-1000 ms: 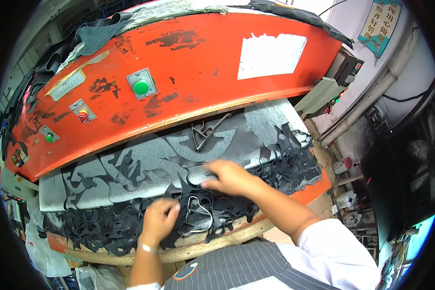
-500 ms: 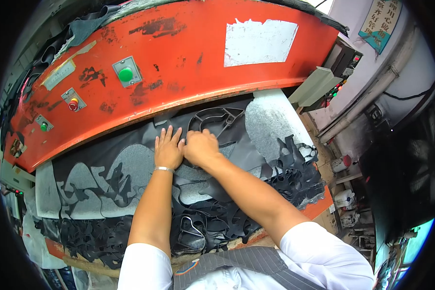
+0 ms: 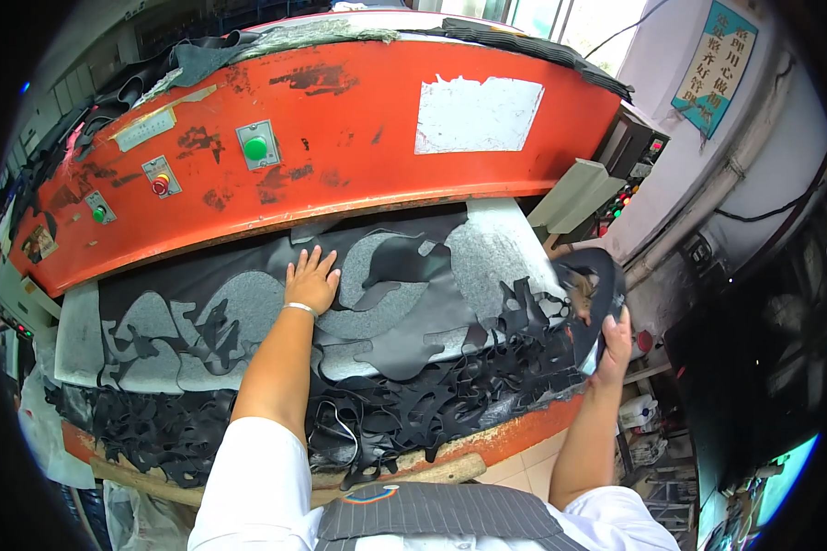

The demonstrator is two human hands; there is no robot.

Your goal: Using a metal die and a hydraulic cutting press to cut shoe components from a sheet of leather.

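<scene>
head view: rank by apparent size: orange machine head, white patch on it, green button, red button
1. orange machine head
2. white patch
3. green button
4. red button, which looks only slightly smaller than the green, and fisheye bending makes that pair unsure.

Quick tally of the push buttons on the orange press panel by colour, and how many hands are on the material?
Green buttons: 2
Red button: 1
Hands on material: 2, left hand flat, right hand gripping a cut black piece
Total: 5
</scene>
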